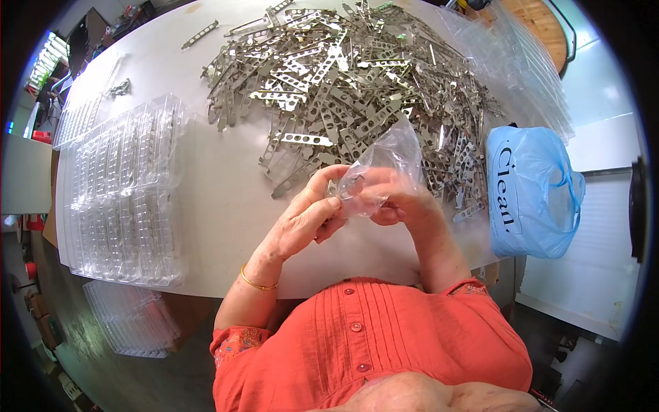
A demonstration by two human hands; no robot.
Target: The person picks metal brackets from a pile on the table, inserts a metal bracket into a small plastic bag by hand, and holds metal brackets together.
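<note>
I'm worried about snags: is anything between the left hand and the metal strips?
Nothing visible lies between the left hand and the nearest metal strips ahead. The clear bag it holds overlaps other strips farther right.

A workshop, shown by heaped metal strips (322, 75) and clear plastic trays (123, 199) on a table (213, 240).

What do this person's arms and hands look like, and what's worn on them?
Both the left hand and right hand are ungloved. A thin, gold-coloured bangle circles the left wrist; the right wrist looks bare. The coral-red sleeves end around the elbows, with a multicoloured pattern on the left cuff and a patterned right cuff.
</note>
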